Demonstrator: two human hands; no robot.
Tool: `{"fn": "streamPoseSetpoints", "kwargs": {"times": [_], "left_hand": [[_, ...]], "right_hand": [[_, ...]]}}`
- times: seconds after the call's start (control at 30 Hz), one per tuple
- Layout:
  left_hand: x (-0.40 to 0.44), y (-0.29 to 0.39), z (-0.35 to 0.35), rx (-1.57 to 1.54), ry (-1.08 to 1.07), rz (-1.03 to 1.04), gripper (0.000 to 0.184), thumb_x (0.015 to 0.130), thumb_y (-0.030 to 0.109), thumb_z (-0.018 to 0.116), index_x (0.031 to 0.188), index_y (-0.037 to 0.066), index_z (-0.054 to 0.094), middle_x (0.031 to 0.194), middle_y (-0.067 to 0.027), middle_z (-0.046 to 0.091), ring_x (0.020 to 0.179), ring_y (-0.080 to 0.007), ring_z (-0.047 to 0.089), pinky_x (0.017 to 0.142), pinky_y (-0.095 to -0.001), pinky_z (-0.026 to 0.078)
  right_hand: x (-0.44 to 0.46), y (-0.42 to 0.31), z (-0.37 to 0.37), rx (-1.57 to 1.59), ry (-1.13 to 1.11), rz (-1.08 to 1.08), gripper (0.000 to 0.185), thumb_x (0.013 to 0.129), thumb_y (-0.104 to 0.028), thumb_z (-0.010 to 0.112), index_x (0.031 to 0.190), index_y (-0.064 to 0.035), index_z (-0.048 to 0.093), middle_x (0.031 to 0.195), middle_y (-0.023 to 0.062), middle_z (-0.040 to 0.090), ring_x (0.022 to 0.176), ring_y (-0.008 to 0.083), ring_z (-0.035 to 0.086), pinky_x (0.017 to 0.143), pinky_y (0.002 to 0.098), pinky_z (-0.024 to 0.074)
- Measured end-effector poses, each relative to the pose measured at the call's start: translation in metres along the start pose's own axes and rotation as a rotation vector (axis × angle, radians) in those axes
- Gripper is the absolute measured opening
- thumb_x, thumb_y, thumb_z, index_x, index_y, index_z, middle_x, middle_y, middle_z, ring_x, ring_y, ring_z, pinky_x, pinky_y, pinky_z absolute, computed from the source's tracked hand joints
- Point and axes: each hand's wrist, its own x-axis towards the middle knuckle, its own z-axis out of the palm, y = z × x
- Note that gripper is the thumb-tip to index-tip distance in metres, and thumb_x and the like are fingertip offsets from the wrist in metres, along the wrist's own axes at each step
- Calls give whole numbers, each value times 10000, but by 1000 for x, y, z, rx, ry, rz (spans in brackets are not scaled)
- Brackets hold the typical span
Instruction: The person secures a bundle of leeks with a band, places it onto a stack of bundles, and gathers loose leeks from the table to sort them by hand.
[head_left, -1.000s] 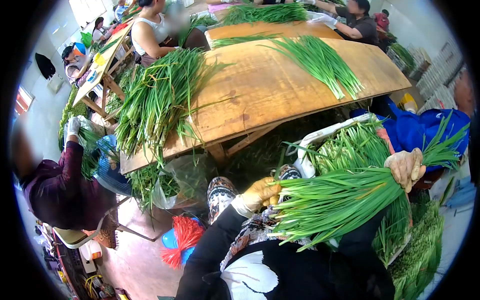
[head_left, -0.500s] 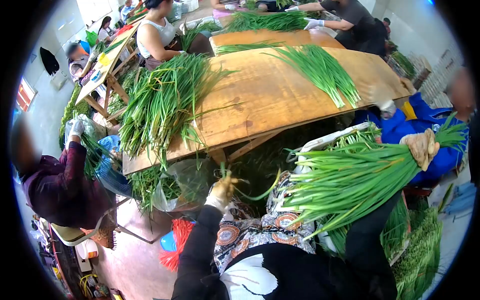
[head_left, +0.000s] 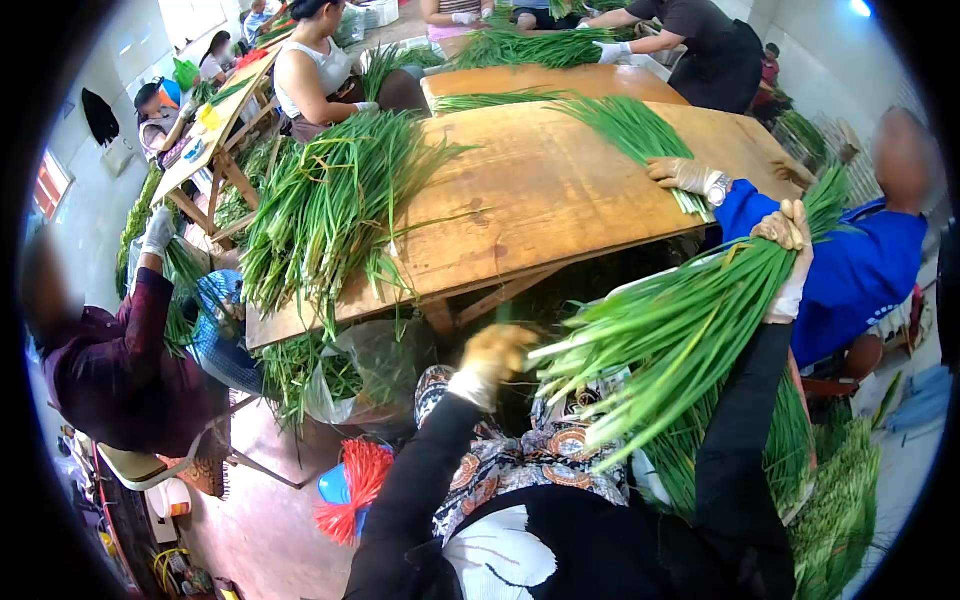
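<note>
Gloved and raised at the right, my right hand grips a large bunch of long green stalks near its leafy end. The pale stalk ends hang down to the left, above my lap. My left hand, in a stained glove, is just left of those pale ends; its fingers are smeared by motion, and whether it holds anything cannot be made out. Beneath the bunch, more green stalks lie in a container at my right side.
A wooden table stands ahead, with a stalk pile on its left. A co-worker in blue at the right touches a smaller bunch. Another co-worker sits at the left. Red strands lie near the floor.
My right hand has lifted the bunch and moved it up and slightly left. My left hand moved away from the stalks, then back toward them. The blue-sleeved co-worker has reached onto the table.
</note>
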Motion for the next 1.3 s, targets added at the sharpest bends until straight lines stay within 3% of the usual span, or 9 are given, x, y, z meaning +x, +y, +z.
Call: {"fn": "streamPoseSetpoints", "kwargs": {"times": [0.13,0.23,0.4,0.7,0.8,0.97,1.03,1.23,1.3], "left_hand": [[-4,-14,-55,-50,365,-181,185,788,244,543,792,78,623,567,-35,549,408,-141,438,372,-272,343],[-1,50,-39,1309,315,871,174,777,245,514,852,111,598,706,-141,570,582,-307,502,563,-411,410],[70,77,-51,1680,330,384,199,782,230,497,917,116,587,784,-170,580,689,-306,545,639,-434,426],[64,66,-21,1229,140,743,212,761,159,529,960,109,582,682,-167,579,623,-297,568,582,-403,458],[3,17,-17,1003,-1011,162,299,699,209,615,970,86,580,711,-170,583,674,-280,572,611,-383,460],[-29,5,-32,710,-394,297,1104,467,344,800,1326,40,178,1316,-202,278,1219,-317,286,998,-380,248],[-47,33,2,-401,-414,-103,960,571,291,767,1317,44,216,1308,-172,306,1199,-267,325,968,-384,300],[-58,39,21,-972,-528,-270,561,847,401,465,1294,97,316,1278,-70,390,1123,-200,411,914,-349,353],[-47,44,4,-57,-417,-182,496,850,285,503,1269,62,359,1213,-54,459,1057,-133,447,889,-265,351]], "right_hand": [[4,-13,-26,-42,69,-88,283,891,-228,427,642,-96,401,452,-45,294,421,61,334,486,201,352],[-3,0,-10,-134,75,-92,262,895,-220,418,667,-91,407,462,-50,283,418,51,327,493,197,352],[-11,13,10,-124,-109,-31,228,901,-201,404,743,-43,449,470,-39,318,428,47,337,502,195,338],[-14,2,22,-150,-218,-58,235,913,-197,379,797,-11,465,523,-26,383,434,45,335,519,203,339],[-13,6,26,-164,-164,-86,213,907,-197,392,758,-54,445,522,-38,360,432,38,329,512,193,330],[7,32,17,-271,420,-97,172,827,-221,543,749,-74,496,525,-51,386,441,61,374,521,187,380],[17,57,2,-362,455,-55,159,803,-213,569,801,-60,524,567,-39,439,461,90,410,526,209,398],[56,94,-79,-411,753,28,109,798,-171,520,767,-67,521,614,7,479,565,131,465,540,281,424],[58,97,-75,-354,844,-32,107,783,-172,541,742,-77,511,641,23,496,569,156,475,545,315,434]]}}
